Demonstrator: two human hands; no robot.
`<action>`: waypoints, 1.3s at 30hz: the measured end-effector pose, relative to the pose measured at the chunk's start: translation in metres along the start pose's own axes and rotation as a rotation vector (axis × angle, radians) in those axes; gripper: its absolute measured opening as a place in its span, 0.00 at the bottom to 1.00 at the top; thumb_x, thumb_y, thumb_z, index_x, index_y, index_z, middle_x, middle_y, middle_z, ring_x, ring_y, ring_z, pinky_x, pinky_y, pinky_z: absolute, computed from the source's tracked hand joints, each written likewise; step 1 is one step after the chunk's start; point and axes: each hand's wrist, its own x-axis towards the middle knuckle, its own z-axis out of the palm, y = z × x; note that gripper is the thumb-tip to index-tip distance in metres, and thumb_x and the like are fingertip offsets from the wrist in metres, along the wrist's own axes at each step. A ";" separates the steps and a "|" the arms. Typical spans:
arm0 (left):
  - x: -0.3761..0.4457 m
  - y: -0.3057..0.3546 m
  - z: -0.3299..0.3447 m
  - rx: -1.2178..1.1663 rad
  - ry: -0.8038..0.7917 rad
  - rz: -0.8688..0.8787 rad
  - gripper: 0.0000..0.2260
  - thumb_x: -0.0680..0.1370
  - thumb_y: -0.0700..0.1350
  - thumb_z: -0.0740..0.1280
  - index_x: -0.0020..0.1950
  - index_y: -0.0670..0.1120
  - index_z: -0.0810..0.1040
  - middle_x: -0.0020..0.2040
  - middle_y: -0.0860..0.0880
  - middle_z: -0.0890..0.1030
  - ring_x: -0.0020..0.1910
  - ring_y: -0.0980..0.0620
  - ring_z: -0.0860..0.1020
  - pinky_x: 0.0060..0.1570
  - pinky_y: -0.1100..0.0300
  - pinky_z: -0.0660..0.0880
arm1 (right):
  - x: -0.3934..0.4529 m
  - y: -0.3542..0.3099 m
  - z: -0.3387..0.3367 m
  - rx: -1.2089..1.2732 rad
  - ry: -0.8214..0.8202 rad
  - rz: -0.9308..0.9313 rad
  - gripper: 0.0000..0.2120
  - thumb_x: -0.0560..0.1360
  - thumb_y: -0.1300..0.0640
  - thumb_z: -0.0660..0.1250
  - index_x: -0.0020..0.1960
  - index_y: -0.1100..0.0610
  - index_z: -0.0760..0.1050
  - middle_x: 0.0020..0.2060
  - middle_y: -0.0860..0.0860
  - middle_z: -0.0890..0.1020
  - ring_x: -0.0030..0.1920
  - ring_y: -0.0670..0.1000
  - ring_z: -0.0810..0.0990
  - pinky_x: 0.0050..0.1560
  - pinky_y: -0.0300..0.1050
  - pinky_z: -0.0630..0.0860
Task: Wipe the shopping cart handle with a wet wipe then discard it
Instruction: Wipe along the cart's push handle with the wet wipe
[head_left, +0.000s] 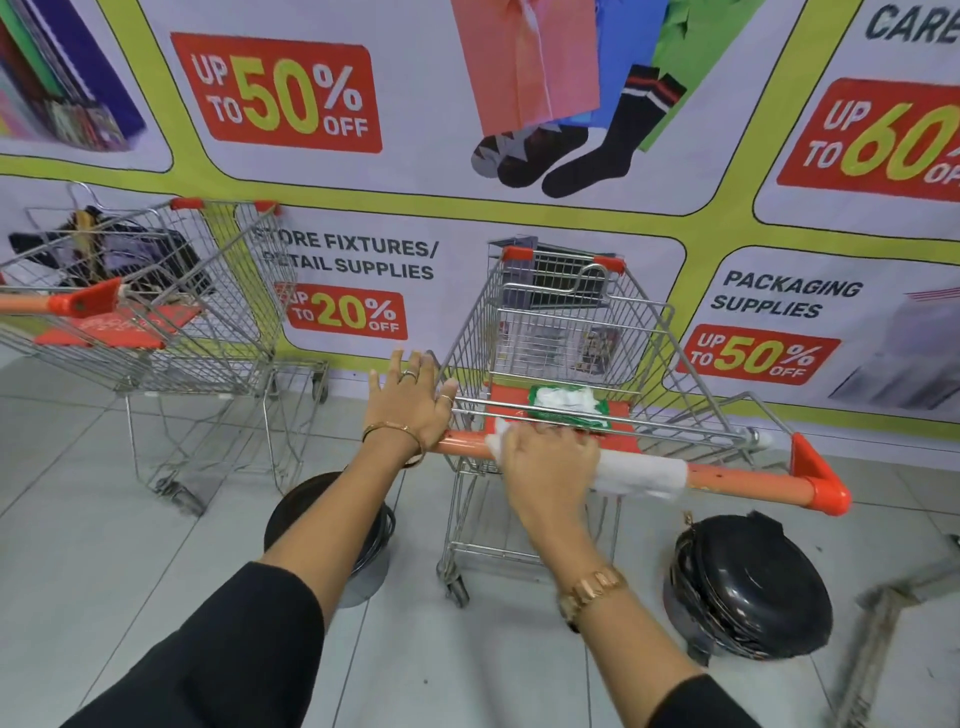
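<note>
I see my right hand (545, 457) pressing a white wet wipe (641, 475) around the orange cart handle (743, 480), fingers curled over it. My left hand (410, 402) lies open and flat on the handle's left end. A green wipes pack (569, 405) sits on the cart's seat flap, just beyond. Two black bins (748, 587) stand on the floor nearby.

A printed sale banner (467, 197) with yellow-green borders and red discount labels covers the wall. The floor (78, 545) is laid in pale grey tiles. A second wire cart (156, 322) stands at left beside the banner. Two black-lined bins (748, 587) stand on the floor, well apart.
</note>
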 end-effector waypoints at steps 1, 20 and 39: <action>0.000 -0.001 0.001 -0.038 0.018 -0.007 0.26 0.80 0.55 0.45 0.76 0.46 0.50 0.78 0.47 0.52 0.77 0.47 0.45 0.74 0.45 0.44 | -0.001 -0.016 0.003 -0.014 -0.023 -0.041 0.19 0.75 0.53 0.50 0.40 0.57 0.77 0.35 0.54 0.84 0.39 0.55 0.77 0.47 0.52 0.66; 0.002 -0.013 0.003 -0.521 0.057 -0.134 0.24 0.80 0.55 0.42 0.74 0.49 0.56 0.77 0.49 0.57 0.77 0.48 0.49 0.75 0.46 0.49 | 0.008 -0.064 0.017 -0.091 -0.085 -0.173 0.15 0.76 0.54 0.52 0.45 0.58 0.77 0.39 0.54 0.84 0.44 0.56 0.78 0.50 0.52 0.67; 0.003 -0.013 -0.004 -0.467 0.040 -0.078 0.22 0.81 0.51 0.46 0.72 0.42 0.61 0.74 0.42 0.63 0.73 0.43 0.59 0.70 0.47 0.59 | 0.005 -0.038 0.007 -0.114 0.027 -0.124 0.14 0.74 0.55 0.56 0.36 0.56 0.77 0.28 0.53 0.82 0.32 0.55 0.78 0.40 0.49 0.72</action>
